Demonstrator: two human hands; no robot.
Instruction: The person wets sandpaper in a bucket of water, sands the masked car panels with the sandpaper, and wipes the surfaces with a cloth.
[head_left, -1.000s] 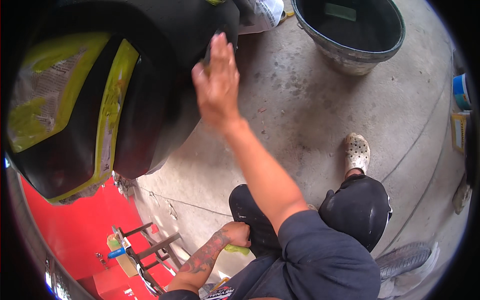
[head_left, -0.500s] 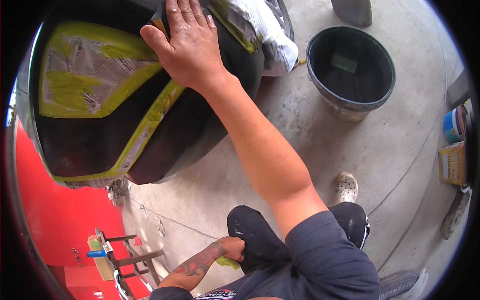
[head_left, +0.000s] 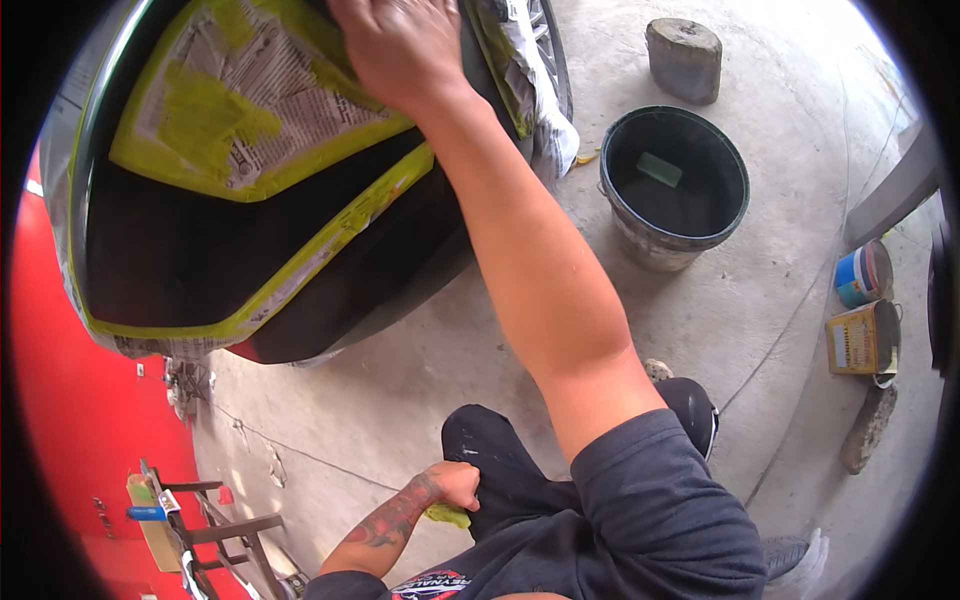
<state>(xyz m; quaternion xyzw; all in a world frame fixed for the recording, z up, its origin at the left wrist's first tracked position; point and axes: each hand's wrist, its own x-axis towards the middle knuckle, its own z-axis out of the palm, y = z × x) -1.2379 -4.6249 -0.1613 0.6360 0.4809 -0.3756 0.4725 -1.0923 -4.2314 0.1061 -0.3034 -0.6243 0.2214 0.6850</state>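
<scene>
My right hand (head_left: 405, 50) lies on the black car bumper (head_left: 190, 250), its fingers reaching past the top of the view. The fingers look outstretched, but their tips and anything under them are hidden. Beside it, newspaper masking (head_left: 275, 95) edged with yellow-green tape covers a lamp-shaped area. A taped strip (head_left: 335, 230) runs along the bumper. Down at my left thigh, my left hand (head_left: 458, 484) is closed in a fist, with a crumpled yellow-green cloth (head_left: 447, 515) hanging out below it.
A dark bucket (head_left: 690, 225) stands on the concrete, a flat block (head_left: 660, 168) inside it. Behind is a grey stump-like block (head_left: 685, 60). At the right are a blue tin (head_left: 860, 275) and a yellow can (head_left: 855, 340). A wooden stand (head_left: 235, 530) is lower left, near red panels (head_left: 90, 400).
My view has shifted, so the bucket and cans appear further left. My right hand has moved up, its fingers now partly out of view. The left fist stays at my thigh.
</scene>
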